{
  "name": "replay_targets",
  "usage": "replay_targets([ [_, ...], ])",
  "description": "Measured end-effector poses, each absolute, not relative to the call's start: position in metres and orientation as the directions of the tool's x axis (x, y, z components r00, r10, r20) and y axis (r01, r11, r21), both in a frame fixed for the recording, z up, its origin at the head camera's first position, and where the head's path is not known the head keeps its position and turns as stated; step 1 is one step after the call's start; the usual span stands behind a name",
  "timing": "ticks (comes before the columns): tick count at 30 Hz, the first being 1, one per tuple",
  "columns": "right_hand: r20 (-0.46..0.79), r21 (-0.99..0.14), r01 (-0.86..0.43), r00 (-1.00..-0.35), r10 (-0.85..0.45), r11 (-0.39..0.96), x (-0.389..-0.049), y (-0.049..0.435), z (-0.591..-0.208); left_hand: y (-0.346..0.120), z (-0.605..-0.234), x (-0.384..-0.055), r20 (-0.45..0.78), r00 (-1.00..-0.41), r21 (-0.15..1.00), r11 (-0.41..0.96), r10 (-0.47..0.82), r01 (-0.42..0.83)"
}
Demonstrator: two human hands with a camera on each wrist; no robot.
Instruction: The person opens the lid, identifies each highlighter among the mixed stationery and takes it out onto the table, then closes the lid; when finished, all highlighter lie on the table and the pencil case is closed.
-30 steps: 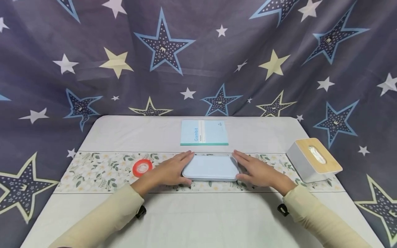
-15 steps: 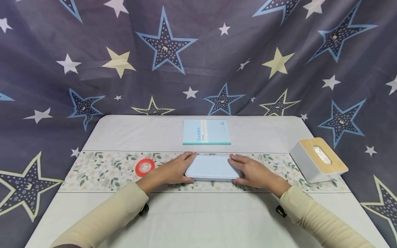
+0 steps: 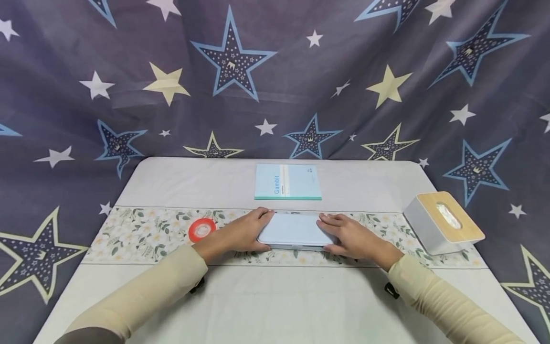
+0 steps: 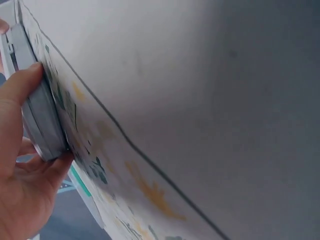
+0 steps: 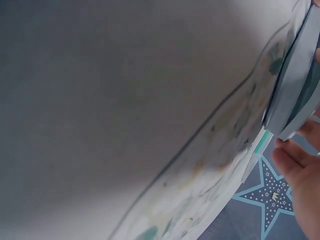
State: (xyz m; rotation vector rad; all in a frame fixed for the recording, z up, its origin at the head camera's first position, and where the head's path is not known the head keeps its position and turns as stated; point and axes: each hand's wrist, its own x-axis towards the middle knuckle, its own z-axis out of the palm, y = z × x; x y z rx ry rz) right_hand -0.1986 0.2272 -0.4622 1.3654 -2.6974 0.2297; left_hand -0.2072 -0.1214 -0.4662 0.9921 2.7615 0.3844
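A light blue flat case (image 3: 296, 228) with rounded corners lies on the flowered band of the tablecloth. My left hand (image 3: 242, 232) grips its left end, thumb at the front side and fingers round the back. At the other end, my right hand (image 3: 356, 237) holds the lid's edge. In the right wrist view a dark gap shows between lid and base of the case (image 5: 292, 75), beside the right hand (image 5: 305, 185). From the left wrist, the left thumb (image 4: 25, 82) presses the grey side of the case (image 4: 45, 117). The inside is hidden.
A red tape roll (image 3: 202, 223) lies left of the case, near the left wrist. Behind the case is a light blue notebook (image 3: 301, 181). A white tissue box (image 3: 429, 229) with a wooden top stands at the right. A starry curtain (image 3: 275, 71) hangs behind the table.
Both hands have closed in from beside the case onto its ends. The right fingers have moved inward over the lid edge, and a slight gap now shows at the front right.
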Motion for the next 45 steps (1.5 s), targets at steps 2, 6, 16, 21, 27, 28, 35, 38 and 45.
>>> replay_targets([
  [2,0.148,-0.104,-0.810,-0.586,-0.796,0.577,-0.199,0.227,-0.460,-0.122,-0.465,-0.207,-0.099,-0.768,0.323,0.750,0.633,0.577],
  [6,0.104,-0.164,-0.810,-0.582,-0.807,0.563,-0.204,0.226,-0.451,-0.123,-0.463,-0.206,-0.127,-0.783,0.350,0.766,0.610,0.540],
  [16,0.089,-0.197,-0.805,-0.583,-0.808,0.559,-0.214,0.234,-0.437,-0.130,-0.465,-0.206,-0.162,-0.769,0.485,0.728,0.619,0.484],
  [21,0.161,-0.213,-0.814,-0.574,-0.803,0.540,-0.217,0.234,-0.427,-0.136,-0.464,-0.209,-0.167,-0.776,0.534,0.717,0.609,0.448],
  [27,0.222,-0.271,-0.802,-0.590,-0.776,0.532,-0.222,0.235,-0.419,-0.141,-0.464,-0.209,-0.185,-0.787,0.596,0.704,0.589,0.387],
  [28,0.226,-0.280,-0.798,-0.596,-0.771,0.534,-0.223,0.236,-0.418,-0.142,-0.464,-0.209,-0.182,-0.787,0.609,0.696,0.590,0.381],
  [35,0.222,-0.358,-0.748,-0.650,-0.727,0.559,-0.232,0.237,-0.413,-0.144,-0.463,-0.211,-0.185,-0.787,0.656,0.671,0.588,0.347],
  [38,0.240,-0.368,-0.734,-0.667,-0.705,0.570,-0.238,0.237,-0.411,-0.143,-0.462,-0.212,-0.191,-0.787,0.668,0.665,0.587,0.334],
  [45,0.319,-0.312,-0.715,-0.699,-0.640,0.626,-0.249,0.237,-0.411,-0.141,-0.464,-0.212,-0.171,-0.785,0.687,0.643,0.595,0.337],
])
